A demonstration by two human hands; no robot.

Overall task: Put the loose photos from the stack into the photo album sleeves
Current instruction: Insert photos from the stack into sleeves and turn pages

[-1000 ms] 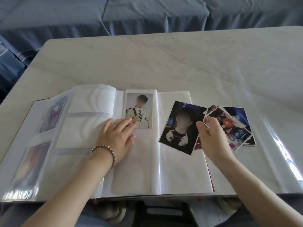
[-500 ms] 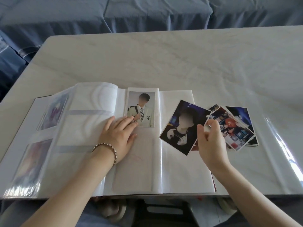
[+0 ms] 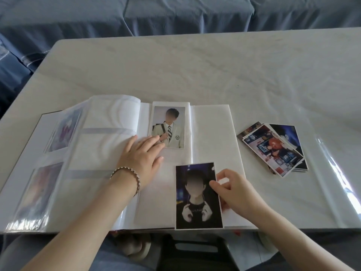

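1. White, marble-patterned table (image 3: 195, 65) is carrying an open photo album (image 3: 213, 133), which is lying flat near the front edge.
2. Left hand (image 3: 140, 157) is lying palm down on the album's middle leaf with its fingers straight, pressing the page. Its fingertips are touching the lower left corner of the sleeved photo (image 3: 169, 128). A beaded bracelet (image 3: 127, 173) is sitting on that wrist.
3. Right hand (image 3: 236, 190) is pinching the dark photo (image 3: 197, 196) by its right edge, thumb on the front and fingers curling behind.
4. That dark photo is standing in portrait over the lower part of the album, just right of the left hand. Its bottom edge is reaching the album's front edge.
5. The sleeved photo, a figure in a pale jacket and striped tie, is sitting in the upper pocket of the middle leaf.
6. The photo stack (image 3: 273, 149) is lying on the table to the right of the album, apart from it and loosely fanned, with a red-toned print on top.
7. Two blurred prints (image 3: 64, 132) are showing through glare in the far left page's pockets, one above the other.
8. Blue cloth (image 3: 175, 12) is draping beyond the table's far edge.
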